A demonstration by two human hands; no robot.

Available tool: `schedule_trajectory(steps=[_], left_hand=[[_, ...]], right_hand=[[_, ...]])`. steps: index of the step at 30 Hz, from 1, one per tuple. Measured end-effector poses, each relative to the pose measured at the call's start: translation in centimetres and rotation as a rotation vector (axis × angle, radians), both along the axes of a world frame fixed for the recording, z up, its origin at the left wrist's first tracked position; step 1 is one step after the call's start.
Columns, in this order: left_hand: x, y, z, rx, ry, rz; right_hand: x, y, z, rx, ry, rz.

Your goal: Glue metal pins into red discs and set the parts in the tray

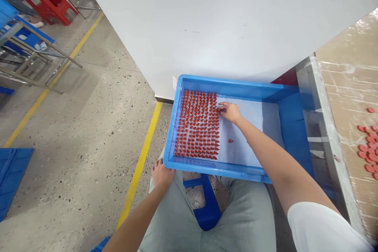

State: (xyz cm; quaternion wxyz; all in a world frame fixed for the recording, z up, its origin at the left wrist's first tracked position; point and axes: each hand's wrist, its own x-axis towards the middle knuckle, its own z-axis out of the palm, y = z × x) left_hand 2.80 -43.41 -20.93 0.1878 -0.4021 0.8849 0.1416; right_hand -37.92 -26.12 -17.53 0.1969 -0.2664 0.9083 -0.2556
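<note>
Carefully move your right hand (231,112), whether pinching anything I cannot tell, without tipping the red pieces (197,123) beside its fingertips.

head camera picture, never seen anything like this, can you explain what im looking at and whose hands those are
There is no machine here: you see a person's own two bare hands. The single picture comes from a camera worn on that person's head, looking forward and down.

In front is a blue tray, its near edge above the person's legs. Its left part is filled with neat rows of small red pieces; one loose red piece lies to the right of them.

The right hand reaches into the tray, fingers at the rows' right edge; whether it holds a piece is too small to tell. The left hand is at the tray's near left corner, over the left leg.

At far right, round red pieces lie on a brown surface.
</note>
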Motion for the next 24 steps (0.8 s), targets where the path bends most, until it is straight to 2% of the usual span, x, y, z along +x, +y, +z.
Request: schedule_trajectory(steps=[3, 6, 9, 13, 18, 24], left_hand=[[0.1, 0.0, -0.1, 0.003, 0.001, -0.002], [0.1, -0.1, 0.0, 0.002, -0.001, -0.005], [0.0, 0.0, 0.1, -0.002, -0.003, -0.005], [0.0, 0.0, 0.1, 0.000, -0.007, -0.002], [0.0, 0.0, -0.1, 0.005, -0.004, -0.005], [0.0, 0.0, 0.0, -0.002, 0.001, -0.011]], right_hand=[[0.0, 0.2, 0.4, 0.000, 0.003, -0.015], [0.2, 1.4, 1.5, 0.015, 0.038, -0.067], [1.3, 4.0, 3.1, 0.056, 0.035, -0.063], [4.4, 7.9, 4.3, 0.137, -0.099, 0.057], [7.9, 10.4, 3.5, 0.204, -0.162, 0.101], [9.5, 10.2, 1.4, 0.214, -0.119, 0.096]])
